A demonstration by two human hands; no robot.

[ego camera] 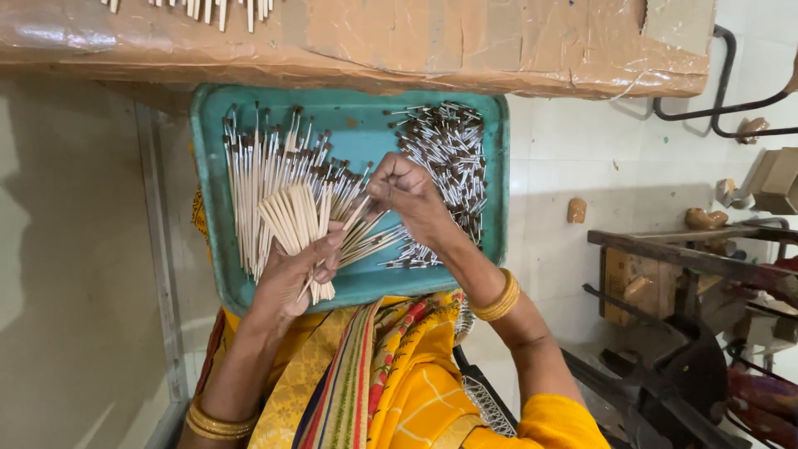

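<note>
Pale floor tiles point(582, 141) and a cardboard-wrapped bench point(465, 41) frame the view from above, with a dark metal machine point(682, 366) off to the right and a few finished brushes lying on the bench top point(208, 10). Across the lap of a person in yellow patterned cloth point(399, 382) rests a teal tray point(349, 287). On its left half lies a spread of assembled small brushes point(249, 183), pale wooden sticks with dark tufted tips; on its right half sits a heap of metal-collared brush heads point(449, 166). The left hand point(291, 278) is closed around a fanned bundle of bare wooden handles point(295, 220), thumb pressing them against the palm. The right hand point(407, 195) is pinched shut on a single stick near the top of that bundle, fingertips together, just beside the heap of heads. Both wrists carry gold bangles point(497, 301). Judging by how things lie, the step in hand appears to be the joining of one handle to one head: a stick is being drawn from the bundle while the heads wait close by. The next move would seem to call for a steady pinch, the stick's end lined up squarely with a collar's narrow opening, and the left hand keeping its bundle from slipping loose.
</note>
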